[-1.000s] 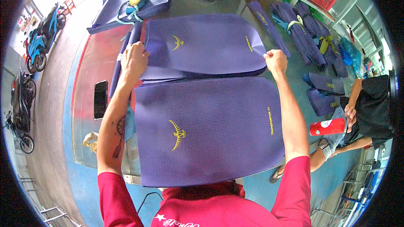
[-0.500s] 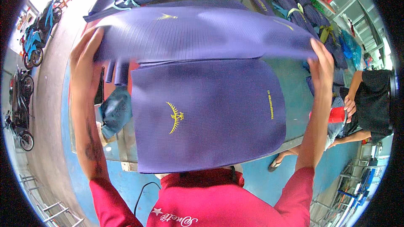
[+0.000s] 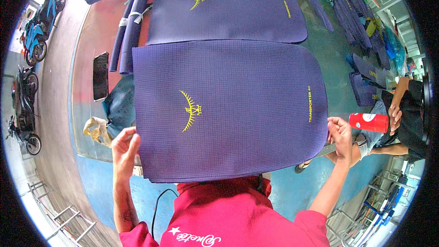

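Observation:
A purple-blue fabric panel, with a fine grid texture, a yellow emblem and yellow lettering, lies on the near side of the table. My left hand pinches its left edge near the lower corner. On the opposite side, my right hand has thumb and fingers closed on the rounded right edge. Just beyond lies a matching panel, flat, its near edge meeting or tucked under the near panel's far edge. Whether other sheets lie beneath the near panel is hidden.
Left on the table are tied purple rolls, a black phone, a dark blue cloth and a tape roll. Tied purple bundles lie at the far right. A person sits at right beside a red can.
Both hands have come back toward me from the far side, where they held a blurred, raised panel. They now grip the near panel's edges, and the far panel lies flat.

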A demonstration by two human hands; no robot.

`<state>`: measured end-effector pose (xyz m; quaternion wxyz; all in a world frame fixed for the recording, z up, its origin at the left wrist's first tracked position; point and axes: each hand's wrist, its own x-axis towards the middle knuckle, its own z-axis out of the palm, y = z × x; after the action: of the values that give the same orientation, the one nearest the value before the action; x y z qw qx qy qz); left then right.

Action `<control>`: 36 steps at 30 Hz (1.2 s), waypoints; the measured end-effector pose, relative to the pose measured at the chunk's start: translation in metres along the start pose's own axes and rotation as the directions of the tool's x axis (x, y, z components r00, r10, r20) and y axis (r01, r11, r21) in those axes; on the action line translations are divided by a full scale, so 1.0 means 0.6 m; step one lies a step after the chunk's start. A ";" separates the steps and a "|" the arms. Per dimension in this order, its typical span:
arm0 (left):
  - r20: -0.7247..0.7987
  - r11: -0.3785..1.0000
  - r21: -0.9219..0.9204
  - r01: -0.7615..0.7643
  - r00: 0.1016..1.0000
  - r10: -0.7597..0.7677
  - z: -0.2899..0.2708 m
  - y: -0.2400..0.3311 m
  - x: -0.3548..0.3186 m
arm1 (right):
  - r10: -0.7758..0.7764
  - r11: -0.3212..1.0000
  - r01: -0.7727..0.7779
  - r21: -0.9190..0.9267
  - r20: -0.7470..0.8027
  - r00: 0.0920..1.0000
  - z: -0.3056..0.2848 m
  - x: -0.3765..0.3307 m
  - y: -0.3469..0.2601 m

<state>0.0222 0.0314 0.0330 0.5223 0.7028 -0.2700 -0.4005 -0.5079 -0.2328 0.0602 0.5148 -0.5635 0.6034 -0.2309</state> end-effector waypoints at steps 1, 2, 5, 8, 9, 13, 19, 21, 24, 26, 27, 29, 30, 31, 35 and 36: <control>-0.017 0.999 0.023 0.030 0.999 -0.030 0.000 0.006 0.015 | -0.008 1.000 0.008 0.002 -0.026 1.000 0.000 0.013 0.005; -0.038 0.997 0.047 0.058 0.998 -0.057 0.000 0.013 0.029 | -0.018 1.000 0.018 0.006 -0.049 0.999 0.001 0.024 0.005; -0.051 0.993 0.119 -0.020 0.998 0.026 0.006 0.007 0.056 | -0.057 0.994 0.051 -0.096 -0.066 0.996 0.009 0.033 -0.003; -0.067 0.973 0.229 -0.003 0.998 0.019 0.013 0.014 0.055 | -0.076 0.990 0.064 -0.125 -0.095 0.993 0.001 0.033 0.009; -0.069 0.973 0.228 0.028 0.998 -0.012 0.016 0.020 0.050 | -0.082 0.990 0.068 -0.125 -0.112 0.990 -0.001 0.033 0.016; -0.086 0.974 0.221 0.045 0.996 -0.027 0.023 0.026 0.053 | -0.082 0.993 0.071 -0.090 -0.131 0.988 -0.005 0.034 0.031; -0.088 0.957 0.287 0.025 0.996 0.001 0.025 0.029 0.058 | -0.111 0.991 0.103 -0.091 -0.094 0.989 -0.007 0.045 0.029; -0.113 0.955 0.293 0.049 0.993 -0.016 0.028 0.032 0.054 | -0.119 0.990 0.111 -0.089 -0.089 0.989 -0.008 0.045 0.036; -0.094 0.957 0.285 0.050 0.995 -0.024 0.024 0.028 0.056 | -0.124 0.988 0.118 -0.099 -0.061 0.990 -0.015 0.053 0.040; -0.081 0.957 0.285 0.051 0.996 -0.029 0.025 0.029 0.057 | -0.096 0.988 0.089 -0.123 -0.050 0.994 -0.011 0.051 0.030; -0.066 0.953 0.300 0.039 0.998 -0.020 0.023 0.028 0.058 | -0.097 0.986 0.090 -0.137 -0.043 0.994 -0.011 0.051 0.025; -0.076 0.954 0.297 0.039 0.997 -0.017 0.024 0.029 0.058 | -0.096 0.983 0.090 -0.161 -0.030 0.995 -0.015 0.053 0.026; -0.081 0.955 0.296 0.038 0.997 -0.015 0.024 0.029 0.057 | -0.087 0.984 0.081 -0.157 -0.033 0.996 -0.012 0.053 0.025; -0.082 0.958 0.284 0.043 0.996 -0.020 0.025 0.028 0.058 | -0.080 0.986 0.073 -0.153 -0.040 0.996 -0.010 0.052 0.023; -0.127 0.952 0.300 0.066 0.991 -0.029 0.029 0.031 0.060 | -0.084 0.987 0.076 -0.139 -0.054 0.995 -0.014 0.052 0.028; -0.121 0.942 0.331 0.061 0.992 -0.021 0.027 0.031 0.061 | -0.088 0.986 0.079 -0.144 -0.057 0.994 -0.014 0.051 0.027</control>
<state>0.0286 -0.0119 0.0381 0.4020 0.8085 -0.2885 -0.3185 -0.5171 -0.2593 0.0380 0.4441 -0.6157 0.6102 -0.2267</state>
